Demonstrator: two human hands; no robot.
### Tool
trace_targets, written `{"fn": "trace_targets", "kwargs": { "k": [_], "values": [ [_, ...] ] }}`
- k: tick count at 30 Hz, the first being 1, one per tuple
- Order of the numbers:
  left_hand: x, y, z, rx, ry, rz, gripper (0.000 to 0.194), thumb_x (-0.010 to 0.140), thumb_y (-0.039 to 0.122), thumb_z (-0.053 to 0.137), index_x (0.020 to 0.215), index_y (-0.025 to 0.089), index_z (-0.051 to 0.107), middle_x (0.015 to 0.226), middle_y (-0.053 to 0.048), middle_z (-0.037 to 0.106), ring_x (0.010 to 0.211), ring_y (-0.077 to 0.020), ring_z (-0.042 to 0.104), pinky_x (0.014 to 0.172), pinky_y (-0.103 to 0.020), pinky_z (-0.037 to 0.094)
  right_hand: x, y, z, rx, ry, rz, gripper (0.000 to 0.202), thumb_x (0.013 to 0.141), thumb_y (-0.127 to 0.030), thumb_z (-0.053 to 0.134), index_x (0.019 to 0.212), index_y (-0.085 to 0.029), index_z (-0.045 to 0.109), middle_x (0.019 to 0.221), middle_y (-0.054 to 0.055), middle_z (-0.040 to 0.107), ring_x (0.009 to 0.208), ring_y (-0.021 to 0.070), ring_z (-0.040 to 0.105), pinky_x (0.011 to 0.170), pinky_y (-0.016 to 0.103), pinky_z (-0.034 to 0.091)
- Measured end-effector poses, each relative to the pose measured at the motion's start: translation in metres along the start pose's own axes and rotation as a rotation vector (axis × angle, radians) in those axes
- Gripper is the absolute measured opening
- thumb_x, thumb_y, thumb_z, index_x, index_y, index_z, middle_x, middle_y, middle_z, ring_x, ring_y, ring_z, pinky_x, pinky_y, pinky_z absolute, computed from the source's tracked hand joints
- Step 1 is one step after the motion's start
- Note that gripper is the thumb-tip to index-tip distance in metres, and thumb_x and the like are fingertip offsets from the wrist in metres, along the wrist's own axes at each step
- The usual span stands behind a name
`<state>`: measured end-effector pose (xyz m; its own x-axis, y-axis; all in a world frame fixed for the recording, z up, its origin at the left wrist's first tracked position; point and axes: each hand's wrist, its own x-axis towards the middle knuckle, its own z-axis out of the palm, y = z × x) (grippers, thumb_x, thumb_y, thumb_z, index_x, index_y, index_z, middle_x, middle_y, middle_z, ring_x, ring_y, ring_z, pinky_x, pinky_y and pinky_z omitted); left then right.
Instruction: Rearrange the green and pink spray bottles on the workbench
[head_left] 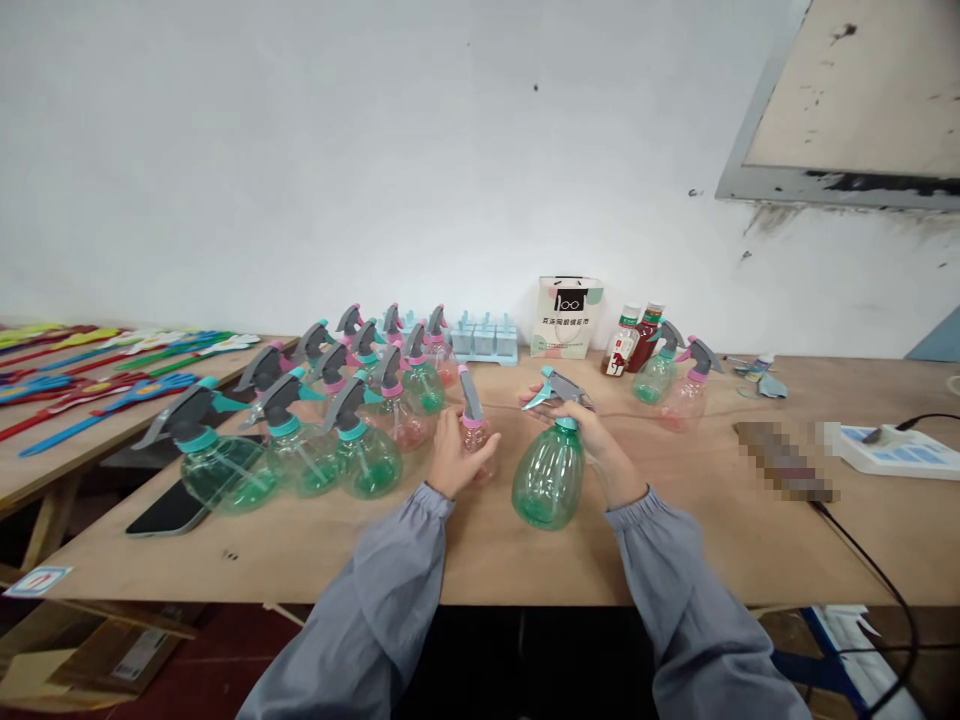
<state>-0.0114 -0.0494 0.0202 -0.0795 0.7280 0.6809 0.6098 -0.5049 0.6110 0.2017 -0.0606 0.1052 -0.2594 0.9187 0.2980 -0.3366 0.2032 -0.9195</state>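
Note:
My right hand (606, 445) is closed round the neck and grey head of a green spray bottle (547, 485). This bottle tilts a little, its round body hanging near the table top, and its turquoise trigger points left. On the other side, my left hand (454, 455) is curled round a pink spray bottle (474, 437), with the thumb across its near side. The pink bottle's grey head stands upright above the fingers, and much of its body is hidden. To the left of my left hand is a group of green and pink spray bottles (367, 460) in rows.
A phone (169, 508) lies beneath the left bottles. Behind stand blue popsicle moulds (484, 340), a paper bag (568, 320) and two ketchup bottles (621, 342). Two more spray bottles (682, 395) are at right, near a white power strip (900, 450). Colourful hand-shaped sticks (112, 400) cover the left table.

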Motion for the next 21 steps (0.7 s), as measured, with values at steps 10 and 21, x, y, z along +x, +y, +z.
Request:
{"fn": "trace_targets", "kwargs": {
  "k": [10,21],
  "values": [
    [0.003,-0.003,0.0,-0.047,-0.074,-0.049,0.045,0.076,0.042,0.075,0.105,0.024,0.047,0.101,-0.006,0.066,0.1,-0.0267,0.066,0.093,-0.044,0.051,0.006,0.011,0.006,-0.054,0.019,-0.029,0.025,0.052,-0.028,0.053,0.073,-0.024,0.067,0.079,0.005,0.076,0.094,0.0293,0.071,0.084,0.041,0.055],
    [0.004,-0.001,-0.002,-0.078,-0.11,-0.08,0.041,0.076,0.043,0.073,0.101,0.023,0.047,0.101,-0.006,0.068,0.098,-0.0261,0.067,0.088,-0.041,0.051,0.002,0.005,0.011,-0.098,0.016,-0.023,0.023,0.05,-0.03,0.053,0.07,-0.025,0.065,0.075,0.004,0.074,0.085,0.0273,0.069,0.08,0.039,0.054]
  ]
}}
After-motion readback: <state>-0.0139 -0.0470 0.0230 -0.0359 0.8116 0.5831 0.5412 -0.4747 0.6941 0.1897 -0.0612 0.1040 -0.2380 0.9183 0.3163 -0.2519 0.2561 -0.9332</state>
